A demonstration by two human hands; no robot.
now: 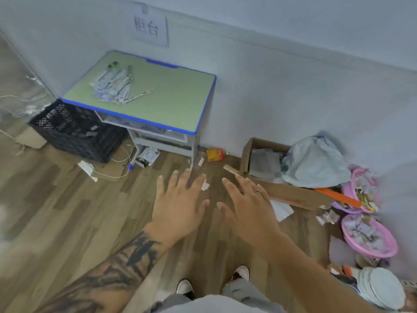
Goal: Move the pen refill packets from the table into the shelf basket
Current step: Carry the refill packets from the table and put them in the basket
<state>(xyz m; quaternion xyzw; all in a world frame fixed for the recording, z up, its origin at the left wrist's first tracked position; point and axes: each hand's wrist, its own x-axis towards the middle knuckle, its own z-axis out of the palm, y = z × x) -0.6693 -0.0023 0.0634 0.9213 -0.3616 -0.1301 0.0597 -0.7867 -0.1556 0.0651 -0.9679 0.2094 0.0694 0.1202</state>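
A loose pile of pen refill packets (115,85) lies on the far left part of a small green table (176,102) with a blue rim, standing against the wall. My left hand (178,206) and my right hand (246,208) are stretched out side by side over the wooden floor, well short of the table. Both have straight, spread fingers and hold nothing. A ring sits on one finger of my right hand. No shelf basket is in view.
A black plastic crate (74,129) stands left of the table, with cables and a power strip (88,170) on the floor. Right of the table lie a cardboard box (268,163), a plastic bag (316,161), pink basins (370,236) and stacked plates (383,288).
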